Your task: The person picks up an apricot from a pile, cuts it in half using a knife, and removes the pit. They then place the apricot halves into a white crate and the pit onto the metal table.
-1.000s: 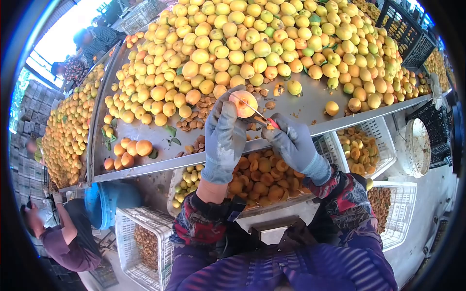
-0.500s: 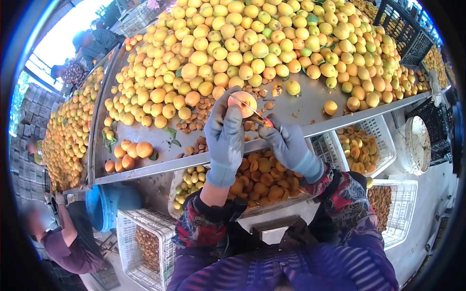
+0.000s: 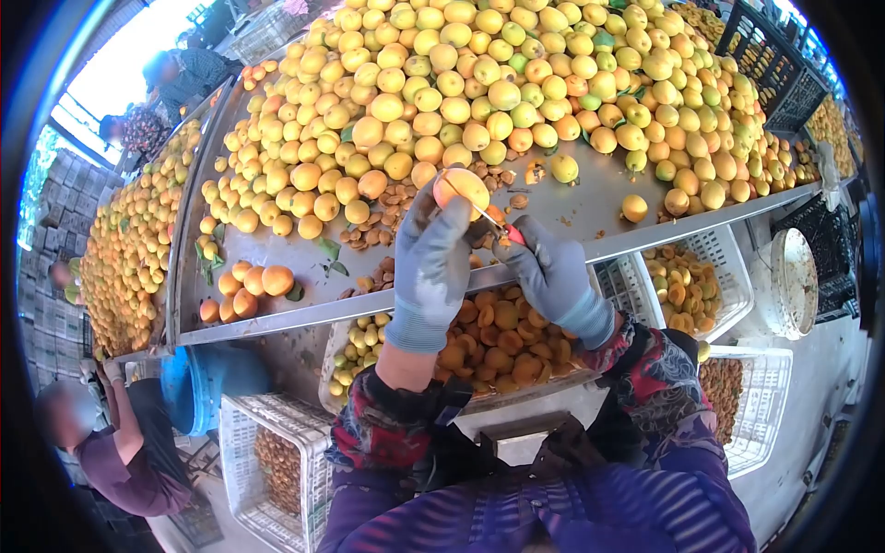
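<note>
My left hand (image 3: 430, 253), in a grey work glove, is closed around an apricot (image 3: 464, 190) above the near edge of the metal table. A small knife (image 3: 499, 227) with a red handle is gripped in my gloved right hand (image 3: 550, 267), its thin blade lying against the fruit. Loose stones (image 3: 373, 230) and bits of pulp lie on the metal just beyond my hands. Directly below my wrists stands a crate of halved apricots (image 3: 507, 341), partly hidden by my hands.
A large heap of apricots (image 3: 415, 101) covers the metal table (image 3: 590, 189). Below the rim (image 3: 341, 311) are a crate of apricot halves (image 3: 682, 286), a white bucket (image 3: 791, 281), a crate of stones (image 3: 277, 470) and a blue barrel (image 3: 207, 382). A person (image 3: 134, 452) sits at the left.
The apricot has turned slightly in my left hand, with the blade still against it. The whole view has shifted a little; both hands keep their grip.
</note>
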### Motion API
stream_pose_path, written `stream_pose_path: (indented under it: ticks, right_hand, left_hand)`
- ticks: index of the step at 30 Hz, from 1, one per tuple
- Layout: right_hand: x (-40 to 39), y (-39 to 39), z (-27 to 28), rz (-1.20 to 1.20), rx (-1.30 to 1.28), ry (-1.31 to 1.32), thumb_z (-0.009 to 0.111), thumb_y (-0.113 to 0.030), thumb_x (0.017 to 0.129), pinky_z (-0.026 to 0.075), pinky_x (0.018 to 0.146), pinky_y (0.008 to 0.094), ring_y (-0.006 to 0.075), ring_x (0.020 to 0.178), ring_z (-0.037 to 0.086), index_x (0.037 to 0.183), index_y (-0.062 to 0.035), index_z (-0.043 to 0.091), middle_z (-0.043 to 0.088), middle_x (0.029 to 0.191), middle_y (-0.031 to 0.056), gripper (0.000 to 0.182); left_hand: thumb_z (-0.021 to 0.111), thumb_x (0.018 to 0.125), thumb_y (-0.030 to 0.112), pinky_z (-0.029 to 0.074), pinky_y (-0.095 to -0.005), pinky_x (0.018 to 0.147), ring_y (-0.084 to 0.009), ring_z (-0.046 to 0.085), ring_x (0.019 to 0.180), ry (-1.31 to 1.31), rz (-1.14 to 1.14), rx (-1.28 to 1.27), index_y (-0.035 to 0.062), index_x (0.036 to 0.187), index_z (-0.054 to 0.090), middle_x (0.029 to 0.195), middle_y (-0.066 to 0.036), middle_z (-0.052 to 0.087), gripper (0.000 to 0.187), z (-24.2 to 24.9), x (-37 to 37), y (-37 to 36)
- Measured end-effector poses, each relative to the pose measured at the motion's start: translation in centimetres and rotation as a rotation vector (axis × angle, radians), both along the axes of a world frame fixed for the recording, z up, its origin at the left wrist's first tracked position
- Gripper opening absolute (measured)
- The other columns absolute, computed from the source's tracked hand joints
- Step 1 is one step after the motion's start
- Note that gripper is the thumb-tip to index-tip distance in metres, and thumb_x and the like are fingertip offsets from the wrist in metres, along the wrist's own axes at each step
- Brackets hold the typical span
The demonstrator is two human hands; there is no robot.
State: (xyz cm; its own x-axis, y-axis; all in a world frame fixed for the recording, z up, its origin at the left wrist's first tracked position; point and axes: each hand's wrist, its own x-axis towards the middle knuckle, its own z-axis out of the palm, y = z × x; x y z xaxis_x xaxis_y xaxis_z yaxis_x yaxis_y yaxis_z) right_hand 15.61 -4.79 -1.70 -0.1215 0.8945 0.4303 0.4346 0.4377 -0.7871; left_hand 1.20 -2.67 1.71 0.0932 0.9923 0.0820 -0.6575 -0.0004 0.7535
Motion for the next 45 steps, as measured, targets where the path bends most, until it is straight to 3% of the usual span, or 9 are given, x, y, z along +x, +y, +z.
stream_pose_path:
  ticks: [4,9,19,22,24,28,30,37,45]
  right_hand:
    - [0.0,-0.1,0.5,-0.016,-0.031,-0.069,0.060,-0.028,0.089,0.043,0.047,0.0407,0.0362,0.057,0.058,0.089,-0.0080,0.054,0.054,0.059,0.0140,0.021]
    - [0.4,0.1,0.0,-0.008,0.023,-0.109,0.061,-0.025,0.086,0.044,0.048,0.0412,0.0355,0.058,0.059,0.089,-0.0092,0.053,0.056,0.060,0.0138,0.018]
    - [0.6,0.1,-0.1,-0.027,0.089,-0.177,0.062,-0.025,0.085,0.044,0.047,0.0406,0.0340,0.056,0.059,0.087,-0.0101,0.052,0.055,0.060,0.0128,0.019]
    - [0.7,0.3,-0.4,-0.023,0.123,-0.198,0.063,-0.025,0.085,0.044,0.047,0.0407,0.0342,0.056,0.058,0.087,-0.0098,0.051,0.055,0.060,0.0128,0.019]
    - [0.8,0.3,-0.7,-0.012,0.121,-0.201,0.063,-0.024,0.084,0.043,0.047,0.0407,0.0343,0.056,0.058,0.087,-0.0099,0.051,0.055,0.060,0.0129,0.019]
    - [0.8,0.1,-0.3,-0.018,0.115,-0.194,0.063,-0.023,0.084,0.043,0.047,0.0405,0.0347,0.055,0.058,0.088,-0.0102,0.051,0.055,0.061,0.0130,0.019]
    - [0.9,0.2,-0.3,-0.019,0.120,-0.204,0.063,-0.023,0.084,0.043,0.047,0.0406,0.0347,0.056,0.058,0.089,-0.0103,0.051,0.055,0.061,0.0130,0.018]
    - [1.3,0.5,-0.7,-0.017,0.113,-0.229,0.062,-0.027,0.085,0.043,0.048,0.0416,0.0349,0.056,0.058,0.088,-0.0102,0.051,0.054,0.061,0.0131,0.021]
    - [1.3,0.7,-0.6,-0.036,0.126,-0.184,0.062,-0.029,0.086,0.042,0.047,0.0411,0.0351,0.056,0.057,0.086,-0.0097,0.051,0.053,0.060,0.0127,0.022]
  left_hand:
    - [0.054,0.095,0.025,0.047,-0.0280,0.071,-0.0125,0.056,0.082,0.038,0.218,0.062,0.0010,0.112,0.053,0.095,-0.002,0.059,0.030,-0.5,0.7,0.3]
    - [0.056,0.094,0.031,0.046,-0.0308,0.071,-0.0151,0.056,0.083,-0.085,-0.084,0.034,0.0016,0.109,0.052,0.094,-0.007,0.059,0.033,-0.8,-0.9,0.6]
    - [0.052,0.095,0.038,0.048,-0.0322,0.068,-0.0182,0.058,0.086,-0.035,0.053,0.059,0.0019,0.109,0.053,0.101,-0.009,0.059,0.039,-0.6,-0.6,0.9]
    - [0.053,0.094,0.040,0.049,-0.0325,0.067,-0.0190,0.058,0.084,-0.039,0.016,-0.039,0.0015,0.112,0.051,0.101,-0.011,0.059,0.042,-0.9,-1.0,1.0]
    - [0.050,0.096,0.036,0.049,-0.0328,0.080,-0.0194,0.059,0.093,-0.209,-0.137,-0.144,0.0025,0.118,0.052,0.103,-0.007,0.060,0.040,-1.2,-1.5,1.1]
    - [0.050,0.096,0.036,0.048,-0.0307,0.074,-0.0179,0.058,0.087,-0.252,-0.098,-0.237,0.0037,0.120,0.051,0.103,-0.007,0.061,0.040,-0.9,-1.6,0.8]
    - [0.051,0.095,0.041,0.047,-0.0304,0.068,-0.0161,0.056,0.078,-0.019,-0.071,-0.007,0.0048,0.121,0.050,0.097,-0.006,0.061,0.045,-1.6,-1.6,1.1]
    - [0.056,0.093,0.036,0.046,-0.0266,0.054,-0.0119,0.052,0.066,-0.144,-0.267,-0.051,0.0057,0.110,0.054,0.087,-0.006,0.059,0.035,-1.3,-1.6,0.7]
    - [0.052,0.095,0.036,0.045,-0.0253,0.058,-0.0130,0.054,0.068,0.036,0.010,0.129,0.0032,0.111,0.054,0.089,-0.008,0.060,0.037,-1.4,-0.2,0.7]
